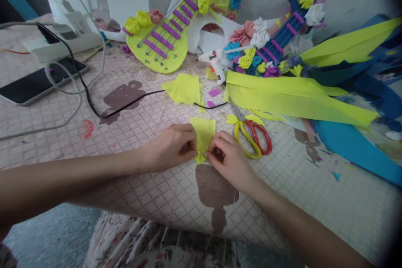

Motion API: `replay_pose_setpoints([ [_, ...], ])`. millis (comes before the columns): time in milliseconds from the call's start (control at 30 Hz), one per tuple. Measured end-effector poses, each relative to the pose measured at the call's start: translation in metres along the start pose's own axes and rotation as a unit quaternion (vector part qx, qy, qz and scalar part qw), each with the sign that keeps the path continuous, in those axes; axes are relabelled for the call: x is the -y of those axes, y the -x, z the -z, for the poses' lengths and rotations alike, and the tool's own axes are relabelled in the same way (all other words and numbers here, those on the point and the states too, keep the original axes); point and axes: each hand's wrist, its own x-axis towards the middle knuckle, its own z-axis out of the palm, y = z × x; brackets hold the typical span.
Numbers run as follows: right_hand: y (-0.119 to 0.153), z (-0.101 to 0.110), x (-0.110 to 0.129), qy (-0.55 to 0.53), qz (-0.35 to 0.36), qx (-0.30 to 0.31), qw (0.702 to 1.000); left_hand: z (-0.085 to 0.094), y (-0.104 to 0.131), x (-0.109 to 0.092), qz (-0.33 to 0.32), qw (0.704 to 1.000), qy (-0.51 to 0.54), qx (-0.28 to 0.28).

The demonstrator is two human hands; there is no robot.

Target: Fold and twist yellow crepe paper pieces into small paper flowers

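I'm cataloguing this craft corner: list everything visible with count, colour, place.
Gathered piece: one, yellow, centre
Scissors: one, yellow and red, right of gathered piece
Flat pieces: count unclear, yellow, beyond gathered piece
Long strips: at least two, yellow, right
Scraps: at least two, purple, beside flat pieces
Glue gun: one, white, back centre
Stringed crafts: at least two, yellow and blue, back
Flowers: many, mixed colours, around crafts
Sheet: one, bright blue, far right
Phone: one, dark, left
Power strip: one, white, back left
Cables: several, black and grey, left to centre
Table cover: one, pale, underneath
Floral cloth: one, pale, bottom
Left hand: one, bare, gathered piece's left side
Right hand: one, bare, gathered piece's right side
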Motion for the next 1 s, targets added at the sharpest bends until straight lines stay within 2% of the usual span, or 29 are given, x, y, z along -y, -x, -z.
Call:
replay_pose_setpoints([
  [1000,0.0017,-0.0029,-0.0015,0.021,0.009,-0.012,1.000,-0.0027,0.0004,-0.0047,0.021,0.999,-0.040,-0.009],
])
